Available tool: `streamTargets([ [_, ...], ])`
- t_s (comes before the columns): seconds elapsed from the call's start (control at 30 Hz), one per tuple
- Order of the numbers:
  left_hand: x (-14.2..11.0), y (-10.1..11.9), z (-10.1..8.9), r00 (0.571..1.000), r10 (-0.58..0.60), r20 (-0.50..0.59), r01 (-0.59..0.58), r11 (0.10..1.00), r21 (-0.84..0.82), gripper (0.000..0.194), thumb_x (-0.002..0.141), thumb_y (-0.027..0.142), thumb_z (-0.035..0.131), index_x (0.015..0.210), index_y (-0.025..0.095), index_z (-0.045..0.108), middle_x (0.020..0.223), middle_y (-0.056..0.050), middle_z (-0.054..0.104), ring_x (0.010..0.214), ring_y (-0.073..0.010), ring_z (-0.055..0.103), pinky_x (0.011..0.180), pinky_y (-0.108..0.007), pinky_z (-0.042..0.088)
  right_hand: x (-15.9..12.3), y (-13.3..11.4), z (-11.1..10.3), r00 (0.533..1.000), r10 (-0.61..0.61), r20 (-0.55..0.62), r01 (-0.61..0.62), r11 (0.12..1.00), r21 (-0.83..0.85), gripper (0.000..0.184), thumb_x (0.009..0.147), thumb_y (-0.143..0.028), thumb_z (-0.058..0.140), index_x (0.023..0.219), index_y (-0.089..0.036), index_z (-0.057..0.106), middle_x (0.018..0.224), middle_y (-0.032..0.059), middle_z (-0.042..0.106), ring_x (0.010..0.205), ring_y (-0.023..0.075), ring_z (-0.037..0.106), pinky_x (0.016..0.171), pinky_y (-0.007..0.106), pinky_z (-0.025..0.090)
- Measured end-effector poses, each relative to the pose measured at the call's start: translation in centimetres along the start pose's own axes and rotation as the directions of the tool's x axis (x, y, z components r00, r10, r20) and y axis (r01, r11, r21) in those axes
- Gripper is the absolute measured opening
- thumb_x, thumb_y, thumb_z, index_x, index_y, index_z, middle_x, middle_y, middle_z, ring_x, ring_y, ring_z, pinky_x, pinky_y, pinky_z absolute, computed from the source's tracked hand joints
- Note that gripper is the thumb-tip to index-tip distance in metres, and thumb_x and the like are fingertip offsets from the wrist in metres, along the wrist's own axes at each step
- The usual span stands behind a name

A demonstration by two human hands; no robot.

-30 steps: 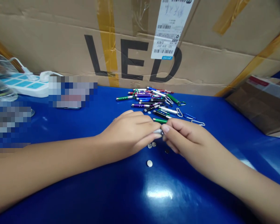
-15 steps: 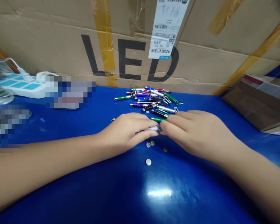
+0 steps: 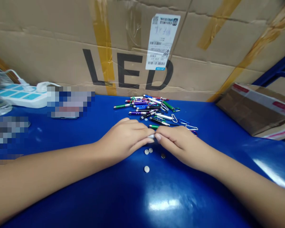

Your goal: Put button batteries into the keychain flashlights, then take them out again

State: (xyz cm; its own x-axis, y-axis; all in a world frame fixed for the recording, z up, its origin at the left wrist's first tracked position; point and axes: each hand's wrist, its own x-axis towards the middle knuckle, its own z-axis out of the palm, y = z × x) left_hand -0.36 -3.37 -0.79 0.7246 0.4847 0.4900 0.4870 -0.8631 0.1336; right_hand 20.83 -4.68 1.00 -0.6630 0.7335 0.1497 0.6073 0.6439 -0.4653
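My left hand [image 3: 127, 136] is closed around a small silver-white flashlight [image 3: 151, 136], and only its end shows at the fingertips. Right against that end, my right hand [image 3: 180, 139] is pinched, with thumb and finger together; whatever sits between them is hidden. Below the hands several button cells [image 3: 146, 169] lie on the blue table [image 3: 104, 196]. A green flashlight [image 3: 154, 126] lies just behind the fingertips, partly covered by my right hand. Farther back is a pile of coloured mini flashlights [image 3: 142, 107] with carabiner clips.
A large cardboard box [image 3: 68, 38] marked LED stands along the back. At the right is a smaller taped carton [image 3: 254, 107]. A white power strip [image 3: 30, 96] with plugs and a pixelated item [image 3: 72, 101] are at the left.
My right hand has turned and drawn its fingers into a pinch at the flashlight's end, uncovering clips behind it. The left hand keeps its hold. The camera view has shifted slightly.
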Motion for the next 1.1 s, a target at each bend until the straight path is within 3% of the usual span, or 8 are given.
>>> streamTargets([
  [0.17, 0.1, 0.1, 0.0, 1.000, -0.019, 0.003, 0.019, 1.000, 0.012, 0.026, 0.097, 0.034, 0.044, 0.101, 0.023, 0.068, 0.090, 0.000, 0.073, 0.081, -0.0143, 0.064, 0.071, -0.027, 0.038, 0.1, -0.3, -0.6, 0.998, 0.027, 0.060, -0.032, 0.995, 0.097, 0.037, 0.100, -0.036, 0.031, 0.071, -0.019, 0.046, 0.065, -0.0031, 0.054, 0.060, 0.0101, 0.050, 0.060, 0.023, 0.038],
  [0.27, 0.4, 0.2, 0.1, 0.997, -0.073, -0.016, 0.072, 0.995, -0.066, 0.022, 0.095, 0.032, 0.050, 0.102, 0.021, 0.067, 0.092, -0.002, 0.072, 0.083, -0.0149, 0.064, 0.076, -0.026, 0.044, -0.5, 0.4, -2.6, 0.991, 0.105, 0.088, -0.093, 0.987, -0.128, 0.038, 0.098, -0.038, 0.036, 0.072, -0.019, 0.056, 0.069, 0.0003, 0.062, 0.061, 0.0121, 0.054, 0.060, 0.025, 0.039],
  [0.37, 0.6, 0.2, 0.0, 0.993, -0.117, -0.037, 0.113, 0.989, -0.094, 0.022, 0.094, 0.031, 0.051, 0.100, 0.020, 0.068, 0.093, -0.003, 0.073, 0.084, -0.0155, 0.065, 0.078, -0.027, 0.048, -1.8, 2.6, -5.6, 0.954, 0.300, -0.019, -0.283, 0.876, -0.391, 0.023, 0.091, -0.029, 0.049, 0.076, -0.020, 0.064, 0.074, 0.0031, 0.067, 0.063, 0.0148, 0.058, 0.059, 0.027, 0.040],
  [0.5, 0.6, 0.3, -0.1, 0.991, -0.134, -0.026, 0.132, 0.987, -0.093, 0.024, 0.093, 0.032, 0.051, 0.104, 0.020, 0.068, 0.094, -0.004, 0.073, 0.085, -0.0161, 0.065, 0.080, -0.029, 0.050, -3.3, 6.0, -8.1, 0.899, 0.437, -0.036, -0.402, 0.788, -0.467, 0.019, 0.084, -0.021, 0.050, 0.078, -0.023, 0.068, 0.075, 0.0009, 0.069, 0.063, 0.0146, 0.058, 0.058, 0.026, 0.041],
  [0.73, 0.5, 0.3, -0.1, 0.982, -0.183, 0.041, 0.186, 0.977, -0.103, 0.022, 0.092, 0.034, 0.053, 0.104, 0.023, 0.068, 0.097, -0.001, 0.072, 0.089, -0.0164, 0.064, 0.080, -0.029, 0.048, -1.9, 6.5, -6.7, 0.841, 0.535, 0.077, -0.421, 0.737, -0.529, 0.020, 0.083, -0.016, 0.050, 0.088, -0.020, 0.069, 0.089, 0.0050, 0.070, 0.075, 0.0170, 0.060, 0.067, 0.026, 0.042],
  [0.97, 0.5, 0.3, -0.2, 0.982, -0.181, 0.063, 0.188, 0.972, -0.141, 0.022, 0.093, 0.033, 0.052, 0.104, 0.022, 0.066, 0.095, 0.000, 0.071, 0.089, -0.0156, 0.063, 0.080, -0.028, 0.047, -1.8, 5.5, -7.0, 0.894, 0.447, -0.043, -0.391, 0.727, -0.564, 0.017, 0.083, -0.018, 0.050, 0.083, -0.016, 0.067, 0.091, 0.0092, 0.065, 0.074, 0.0174, 0.058, 0.068, 0.027, 0.042],
  [1.07, 0.5, 0.5, -0.3, 0.970, -0.240, 0.045, 0.244, 0.956, -0.164, 0.023, 0.095, 0.031, 0.045, 0.107, 0.019, 0.061, 0.099, -0.002, 0.068, 0.092, -0.0155, 0.062, 0.081, -0.027, 0.047, -1.7, 3.5, -6.6, 0.939, 0.279, -0.202, -0.341, 0.834, -0.433, 0.011, 0.083, -0.022, 0.053, 0.087, -0.018, 0.064, 0.082, 0.0041, 0.066, 0.070, 0.0161, 0.058, 0.065, 0.025, 0.041],
  [1.1, 0.4, 0.6, -0.3, 0.963, -0.267, 0.025, 0.268, 0.948, -0.172, 0.024, 0.095, 0.030, 0.043, 0.108, 0.018, 0.059, 0.101, -0.003, 0.067, 0.091, -0.0152, 0.062, 0.080, -0.026, 0.047, -1.6, 2.6, -6.1, 0.964, 0.191, -0.185, -0.247, 0.902, -0.353, 0.011, 0.084, -0.024, 0.054, 0.087, -0.019, 0.063, 0.081, 0.0024, 0.066, 0.070, 0.0149, 0.058, 0.065, 0.024, 0.041],
])
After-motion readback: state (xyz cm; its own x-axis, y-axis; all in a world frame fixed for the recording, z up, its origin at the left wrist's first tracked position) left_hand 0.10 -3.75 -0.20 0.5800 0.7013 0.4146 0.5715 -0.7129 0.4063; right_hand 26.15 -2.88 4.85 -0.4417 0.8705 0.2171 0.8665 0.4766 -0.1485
